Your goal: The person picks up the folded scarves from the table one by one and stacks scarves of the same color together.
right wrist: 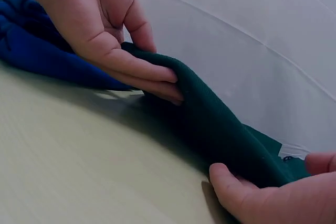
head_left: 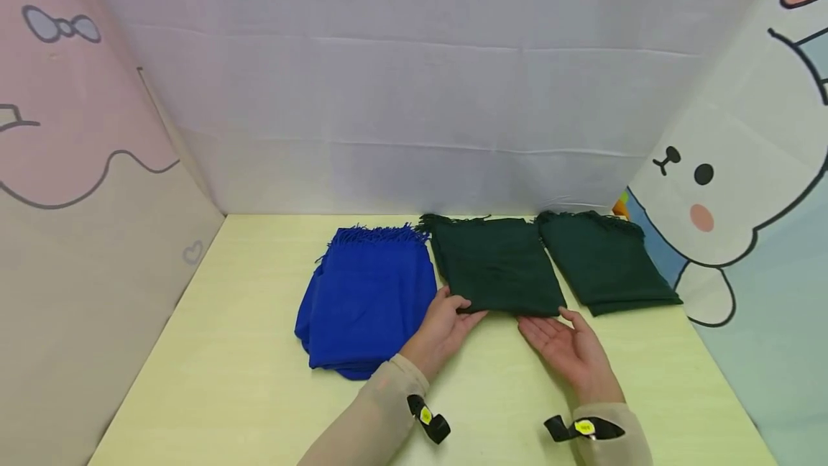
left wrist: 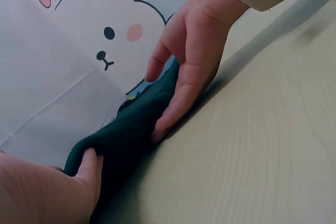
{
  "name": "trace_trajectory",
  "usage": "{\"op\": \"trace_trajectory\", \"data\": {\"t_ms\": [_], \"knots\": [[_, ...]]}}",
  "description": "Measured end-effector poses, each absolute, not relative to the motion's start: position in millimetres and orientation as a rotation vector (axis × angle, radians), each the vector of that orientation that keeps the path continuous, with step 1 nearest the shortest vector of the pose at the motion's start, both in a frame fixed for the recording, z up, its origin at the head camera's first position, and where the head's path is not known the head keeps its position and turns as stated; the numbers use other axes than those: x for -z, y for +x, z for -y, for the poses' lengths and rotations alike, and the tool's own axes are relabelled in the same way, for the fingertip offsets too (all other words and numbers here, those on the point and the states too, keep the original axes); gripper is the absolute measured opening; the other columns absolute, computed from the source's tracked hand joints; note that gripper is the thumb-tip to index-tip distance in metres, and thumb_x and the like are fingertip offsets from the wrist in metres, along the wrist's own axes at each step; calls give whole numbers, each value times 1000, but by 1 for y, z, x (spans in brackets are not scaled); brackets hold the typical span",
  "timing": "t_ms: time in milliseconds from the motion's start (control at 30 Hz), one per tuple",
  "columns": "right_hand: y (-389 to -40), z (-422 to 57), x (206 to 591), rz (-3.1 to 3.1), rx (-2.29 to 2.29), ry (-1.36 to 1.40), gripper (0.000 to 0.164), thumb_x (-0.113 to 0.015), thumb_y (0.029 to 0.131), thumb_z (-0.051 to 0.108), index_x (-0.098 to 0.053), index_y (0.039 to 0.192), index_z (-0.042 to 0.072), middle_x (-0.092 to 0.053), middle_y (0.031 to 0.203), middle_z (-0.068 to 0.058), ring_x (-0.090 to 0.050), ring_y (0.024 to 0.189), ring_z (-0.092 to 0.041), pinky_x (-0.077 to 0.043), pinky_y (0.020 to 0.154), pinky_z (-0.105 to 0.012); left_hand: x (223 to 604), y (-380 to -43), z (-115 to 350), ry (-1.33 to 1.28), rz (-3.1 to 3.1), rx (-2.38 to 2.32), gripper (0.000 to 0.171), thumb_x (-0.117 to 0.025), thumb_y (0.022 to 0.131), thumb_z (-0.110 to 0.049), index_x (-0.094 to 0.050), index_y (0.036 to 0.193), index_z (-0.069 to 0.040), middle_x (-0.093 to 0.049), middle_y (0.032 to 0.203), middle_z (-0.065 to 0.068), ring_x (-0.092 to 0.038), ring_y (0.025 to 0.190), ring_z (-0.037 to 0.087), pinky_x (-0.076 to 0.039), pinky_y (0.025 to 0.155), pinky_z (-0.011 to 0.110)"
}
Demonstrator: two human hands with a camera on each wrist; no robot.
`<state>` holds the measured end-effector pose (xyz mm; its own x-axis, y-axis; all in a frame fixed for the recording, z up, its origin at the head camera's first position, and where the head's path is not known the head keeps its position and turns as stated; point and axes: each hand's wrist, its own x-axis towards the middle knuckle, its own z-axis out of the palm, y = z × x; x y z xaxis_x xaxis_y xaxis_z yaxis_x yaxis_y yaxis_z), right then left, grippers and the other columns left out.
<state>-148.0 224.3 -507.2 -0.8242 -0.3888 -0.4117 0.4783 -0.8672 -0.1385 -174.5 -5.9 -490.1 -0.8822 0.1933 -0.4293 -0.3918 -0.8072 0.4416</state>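
Observation:
A folded dark green scarf [head_left: 498, 265] with a fringe along its far edge lies in the middle of the row, its near edge raised a little off the table. At the near left corner my left hand [head_left: 446, 329] pinches it, thumb on top and fingers against the front and underside. My right hand [head_left: 571, 352], palm turned up, holds the near right corner between thumb and fingers. Both hands show on the green cloth [right wrist: 210, 124] in the right wrist view. A folded blue scarf [head_left: 371, 300] with a fringe lies just left of my left hand.
Another folded dark green scarf [head_left: 604, 261] lies to the right, near the table's right edge. The pale wooden table [head_left: 213, 351] meets a white cloth wall [head_left: 414, 92] at the back. Curtains printed with cartoon animals hang on both sides.

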Motion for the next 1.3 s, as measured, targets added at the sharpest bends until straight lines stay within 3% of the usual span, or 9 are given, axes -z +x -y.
{"op": "trace_trajectory", "data": {"t_ms": [167,333,467,567,733,800,900,1000,1300], "knots": [[-151,-222,501,-567,2567,643,65,-48,94,25,-4,141,14,-43,124,-21,-25,131,-30,-24,107,-40,491,-169,13,-519,-813,-2647,69,-39,80,14,-18,141,-12,-26,136,22,-36,122,40,-42,90,50],[-156,-221,497,-803,2504,749,37,-53,92,21,-33,121,13,-61,100,-16,-52,110,-28,-30,103,-40,493,-163,21,-510,-982,-2605,62,-41,81,10,-23,137,-8,-30,133,23,-42,117,40,-43,89,49],[-160,-222,495,-874,2495,818,26,-58,89,17,-45,111,12,-65,96,-10,-59,99,-23,-34,101,-37,494,-160,23,-484,-1149,-2553,59,-42,83,5,-22,138,-1,-31,134,25,-42,117,39,-41,92,48],[-162,-222,493,-899,2499,851,35,-62,87,15,-43,116,14,-65,94,-7,-60,98,-19,-36,100,-36,494,-161,22,-485,-1282,-2526,61,-44,83,1,-20,140,1,-28,137,24,-39,120,38,-39,94,47],[-163,-217,488,-1041,2509,917,66,-62,86,12,-24,140,18,-59,105,-4,-59,99,-16,-39,97,-35,495,-162,23,-492,-1484,-2461,62,-48,82,1,-27,137,-17,-22,139,19,-38,119,35,-43,88,47],[-161,-215,487,-1143,2499,943,72,-61,86,10,-18,144,15,-59,104,-2,-59,97,-14,-42,94,-35,495,-160,24,-464,-1537,-2438,55,-47,82,1,-36,132,-17,-22,139,16,-37,118,34,-43,86,47],[-157,-213,488,-1315,2481,957,69,-60,86,7,-20,142,8,-60,99,-1,-62,90,-14,-46,87,-34,493,-156,26,-422,-1561,-2436,44,-45,84,0,-47,126,-11,-25,139,14,-33,120,32,-42,87,47],[-152,-211,489,-1495,2457,954,56,-62,85,7,-32,132,1,-65,80,-2,-65,79,-15,-50,81,-34,491,-152,28,-411,-1557,-2434,40,-43,85,-1,-51,124,-3,-24,142,14,-27,125,32,-39,91,50],[-139,-211,486,-1671,2419,886,50,-62,86,9,-35,126,-5,-62,85,-2,-65,77,-15,-50,79,-34,491,-144,29,-401,-1501,-2421,42,-44,86,-3,-47,127,1,-18,145,17,-26,128,35,-34,95,54]]}}
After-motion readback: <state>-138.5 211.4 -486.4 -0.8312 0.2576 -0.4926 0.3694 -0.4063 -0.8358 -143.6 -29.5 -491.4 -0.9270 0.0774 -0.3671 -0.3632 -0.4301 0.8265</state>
